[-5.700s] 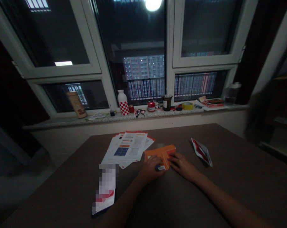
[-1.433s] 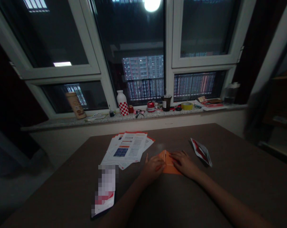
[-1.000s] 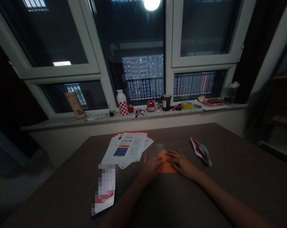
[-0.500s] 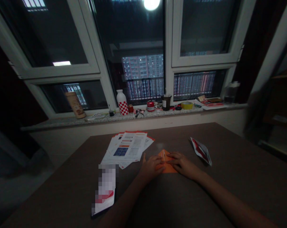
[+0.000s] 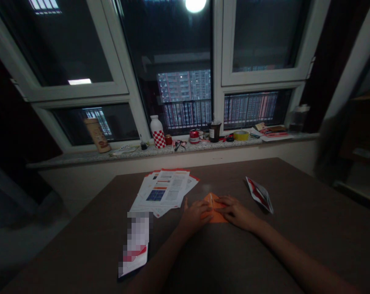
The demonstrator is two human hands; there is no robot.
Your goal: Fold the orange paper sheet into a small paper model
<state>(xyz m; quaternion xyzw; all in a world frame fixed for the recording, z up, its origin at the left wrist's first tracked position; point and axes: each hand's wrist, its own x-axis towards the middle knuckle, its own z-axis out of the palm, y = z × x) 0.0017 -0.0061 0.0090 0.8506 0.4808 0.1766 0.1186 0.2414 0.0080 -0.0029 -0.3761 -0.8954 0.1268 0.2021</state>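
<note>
An orange sheet of paper [image 5: 218,218], folded to a point at its far end, lies flat on the dark table. A narrow pale line runs down from its tip between the two folded sides. My left hand [image 5: 193,215] rests on its left side, fingers stretched over the paper and thumb held apart. From the right, my right hand [image 5: 238,214] lays its extended fingers on the other side, near the middle line. Both hands cover part of the paper's sides.
Printed sheets [image 5: 169,192] are fanned out beyond my left hand. A phone [image 5: 136,253], partly pixelated, lies nearer on the left. A folded red-and-white paper piece [image 5: 260,194] sits at right. Along the windowsill [image 5: 126,153] stand a checked bottle [image 5: 158,132], a cup and yellow tape [image 5: 241,135].
Hardly anything differs. My right fingers have shifted very slightly on the orange paper; my left hand and the other things keep their places.
</note>
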